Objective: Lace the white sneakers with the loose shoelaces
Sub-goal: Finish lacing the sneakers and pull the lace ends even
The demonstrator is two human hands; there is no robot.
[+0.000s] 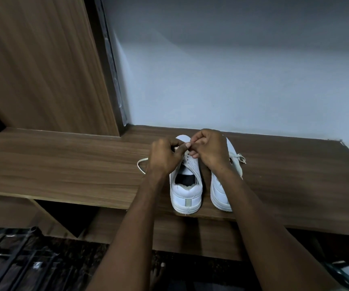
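Observation:
Two white sneakers stand side by side on a wooden shelf [64, 164], heels toward me. Over the left sneaker [187, 190] both hands meet above its eyelets. My left hand [166, 156] pinches a white shoelace [141, 165], which loops out to the left on the shelf. My right hand [209, 150] has its fingers curled and pinches the lace's end near the left thumb. The right sneaker [219, 193] is partly hidden under my right wrist; its laces [239, 161] lie tied on its right side.
A tall wooden panel [43, 70] rises at the left and a pale wall [232, 70] stands behind the shelf. The shelf's front edge runs just under the heels. Dark metal bars [11, 255] lie on the floor below left. My bare foot [157, 274] shows below.

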